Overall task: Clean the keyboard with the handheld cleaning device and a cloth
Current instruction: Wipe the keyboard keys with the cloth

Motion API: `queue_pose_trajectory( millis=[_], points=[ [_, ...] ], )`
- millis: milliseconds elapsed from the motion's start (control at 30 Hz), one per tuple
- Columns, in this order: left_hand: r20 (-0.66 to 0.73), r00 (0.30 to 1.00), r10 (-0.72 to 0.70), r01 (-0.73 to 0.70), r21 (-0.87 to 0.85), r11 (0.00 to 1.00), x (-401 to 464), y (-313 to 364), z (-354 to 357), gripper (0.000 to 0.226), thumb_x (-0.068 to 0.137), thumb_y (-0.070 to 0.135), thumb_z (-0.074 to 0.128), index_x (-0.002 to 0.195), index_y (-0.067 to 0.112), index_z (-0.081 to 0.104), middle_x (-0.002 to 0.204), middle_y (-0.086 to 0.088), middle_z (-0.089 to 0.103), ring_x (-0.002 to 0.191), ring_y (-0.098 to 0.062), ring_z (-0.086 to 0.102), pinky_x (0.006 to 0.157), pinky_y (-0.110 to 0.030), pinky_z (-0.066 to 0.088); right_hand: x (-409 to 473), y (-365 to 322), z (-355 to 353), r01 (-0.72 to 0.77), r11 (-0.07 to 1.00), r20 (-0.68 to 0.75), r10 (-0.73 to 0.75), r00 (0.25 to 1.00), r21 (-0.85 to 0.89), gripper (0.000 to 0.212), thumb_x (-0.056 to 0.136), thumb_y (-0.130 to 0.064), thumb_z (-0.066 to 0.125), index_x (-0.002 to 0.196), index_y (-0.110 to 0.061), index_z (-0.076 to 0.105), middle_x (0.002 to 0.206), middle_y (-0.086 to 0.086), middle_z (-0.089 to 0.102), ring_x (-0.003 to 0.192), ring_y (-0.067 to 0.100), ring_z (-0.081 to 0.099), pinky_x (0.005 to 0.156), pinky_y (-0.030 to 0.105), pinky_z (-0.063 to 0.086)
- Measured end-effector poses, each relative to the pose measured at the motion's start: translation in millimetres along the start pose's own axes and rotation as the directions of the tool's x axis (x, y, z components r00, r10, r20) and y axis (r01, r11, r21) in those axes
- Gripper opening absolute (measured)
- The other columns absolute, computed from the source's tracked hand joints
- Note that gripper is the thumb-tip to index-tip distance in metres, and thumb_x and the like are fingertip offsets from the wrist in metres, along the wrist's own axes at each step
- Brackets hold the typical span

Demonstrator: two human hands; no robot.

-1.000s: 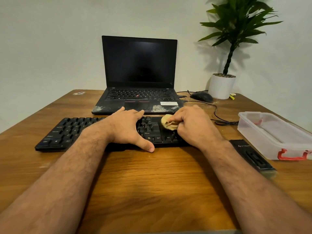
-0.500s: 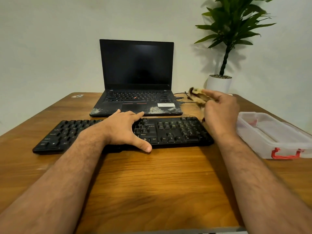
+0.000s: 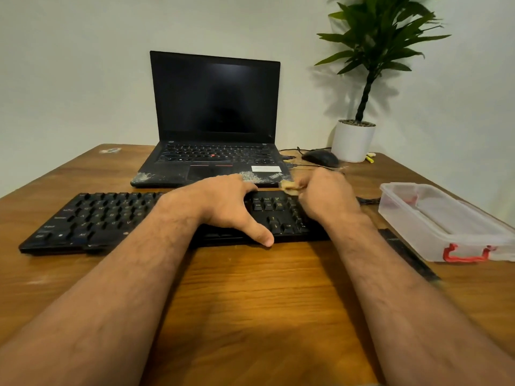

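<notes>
**Yellow cloth works dusty keys**

Black keyboard [image 3: 111,218] lies across the wooden desk [image 3: 250,302], pinned under the flat, spread left hand [image 3: 223,207]. The right hand [image 3: 326,193] pinches a wadded cloth [image 3: 289,186] at its far edge; a hard swipe could snag keycaps or skid the board.

I see wooden bench [image 3: 250,302]; black keyboard [image 3: 92,218] across near middle, open laptop [image 3: 214,162] just behind it, dusty front edge; black mouse [image 3: 320,157] and white plant pot [image 3: 352,140] at far right; clear lidded box [image 3: 446,218] at right edge, flat black item [image 3: 407,253] beside it
</notes>
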State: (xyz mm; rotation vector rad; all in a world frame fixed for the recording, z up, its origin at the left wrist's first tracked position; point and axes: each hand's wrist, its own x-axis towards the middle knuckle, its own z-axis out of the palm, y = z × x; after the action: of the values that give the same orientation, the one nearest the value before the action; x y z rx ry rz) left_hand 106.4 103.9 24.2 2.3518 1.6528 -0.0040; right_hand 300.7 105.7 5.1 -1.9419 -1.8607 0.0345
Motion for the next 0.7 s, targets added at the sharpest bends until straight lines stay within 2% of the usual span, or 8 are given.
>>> queue_pose_trajectory(
  millis=[67, 133, 267, 367, 500, 600, 633, 700],
  points=[
    [-0.015, 1.0, 0.005, -0.005, 0.014, 1.0, -2, -3, 1, 0.145, 0.023, 0.095, 0.059, 0.152, 0.035, 0.034, 0.133, 0.009, 0.045, 0.127, -0.018, 0.045, 0.11, -0.045, 0.041, 3, 2, -6, -0.118, 0.991, -0.106, 0.112, 0.988, -0.058, 0.019, 0.097, -0.02, 0.059, 0.109, -0.012, 0.072, 0.104, 0.009, 0.068, 0.099, 0.026, 0.062, 0.082, 0.038, 0.052],
    [-0.022, 1.0, 0.018, -0.016, 0.059, 0.998, -4, -5, 3, 0.15, 0.024, 0.098, 0.053, 0.156, 0.031, 0.029, 0.147, 0.006, 0.042, 0.137, -0.019, 0.04, 0.12, -0.047, 0.028, 1, 4, -9, -0.114, 0.993, -0.157, 0.111, 0.981, -0.007, 0.02, 0.096, -0.017, 0.06, 0.113, -0.015, 0.072, 0.107, 0.008, 0.069, 0.099, 0.024, 0.061, 0.083, 0.036, 0.051],
    [-0.013, 0.999, 0.045, -0.043, 0.146, 0.988, -8, -10, 6, 0.157, 0.025, 0.102, 0.046, 0.159, 0.024, 0.021, 0.162, 0.004, 0.029, 0.148, -0.016, 0.028, 0.126, -0.049, 0.0, -15, -3, -15, 0.052, 0.986, 0.048, -0.061, 0.997, 0.161, 0.029, 0.096, -0.014, 0.059, 0.117, -0.03, 0.072, 0.092, -0.008, 0.064, 0.075, 0.006, 0.057, 0.065, 0.022, 0.051],
    [-0.007, 0.998, 0.056, -0.055, 0.133, 0.99, -8, -12, 7, 0.156, 0.026, 0.101, 0.046, 0.159, 0.024, 0.021, 0.162, 0.005, 0.028, 0.149, -0.016, 0.027, 0.126, -0.049, -0.001, -5, -2, -7, -0.028, 0.996, 0.006, 0.028, 1.0, 0.081, 0.027, 0.097, -0.015, 0.059, 0.115, -0.029, 0.073, 0.106, -0.001, 0.069, 0.089, 0.014, 0.059, 0.087, 0.035, 0.056],
    [-0.023, 0.998, 0.063, -0.061, 0.087, 0.994, -10, -13, 9, 0.155, 0.027, 0.101, 0.049, 0.159, 0.025, 0.022, 0.163, 0.006, 0.027, 0.149, -0.015, 0.025, 0.125, -0.049, -0.004, -3, 1, -11, -0.085, 0.996, -0.227, 0.084, 0.97, 0.003, 0.022, 0.098, -0.017, 0.058, 0.113, -0.021, 0.074, 0.107, 0.006, 0.071, 0.098, 0.02, 0.062, 0.088, 0.035, 0.054],
    [-0.031, 0.998, 0.055, -0.052, 0.093, 0.994, -12, -13, 11, 0.154, 0.03, 0.103, 0.049, 0.16, 0.027, 0.015, 0.165, 0.005, 0.022, 0.151, -0.014, 0.021, 0.124, -0.049, -0.009, -19, 5, -17, 0.049, 0.986, -0.078, -0.037, 0.996, 0.158, 0.03, 0.096, -0.012, 0.059, 0.118, -0.028, 0.071, 0.106, -0.004, 0.067, 0.082, 0.003, 0.056, 0.073, 0.019, 0.05],
    [-0.039, 0.998, 0.053, -0.049, 0.099, 0.994, -12, -13, 12, 0.153, 0.031, 0.103, 0.049, 0.16, 0.029, 0.013, 0.166, 0.005, 0.022, 0.151, -0.015, 0.021, 0.124, -0.049, -0.01, -24, 6, -17, 0.058, 0.985, 0.006, -0.06, 0.998, 0.162, 0.032, 0.096, -0.011, 0.059, 0.119, -0.03, 0.071, 0.105, -0.006, 0.066, 0.08, 0.003, 0.055, 0.072, 0.018, 0.05],
    [-0.056, 0.997, 0.051, -0.046, 0.085, 0.995, -13, -13, 14, 0.148, 0.034, 0.102, 0.052, 0.159, 0.034, 0.01, 0.166, 0.004, 0.023, 0.151, -0.016, 0.021, 0.122, -0.051, -0.013, -23, 8, -15, -0.006, 0.999, 0.001, 0.006, 1.0, 0.04, 0.027, 0.095, -0.014, 0.06, 0.116, -0.026, 0.073, 0.106, -0.001, 0.069, 0.085, 0.01, 0.061, 0.08, 0.028, 0.056]
  ],
)
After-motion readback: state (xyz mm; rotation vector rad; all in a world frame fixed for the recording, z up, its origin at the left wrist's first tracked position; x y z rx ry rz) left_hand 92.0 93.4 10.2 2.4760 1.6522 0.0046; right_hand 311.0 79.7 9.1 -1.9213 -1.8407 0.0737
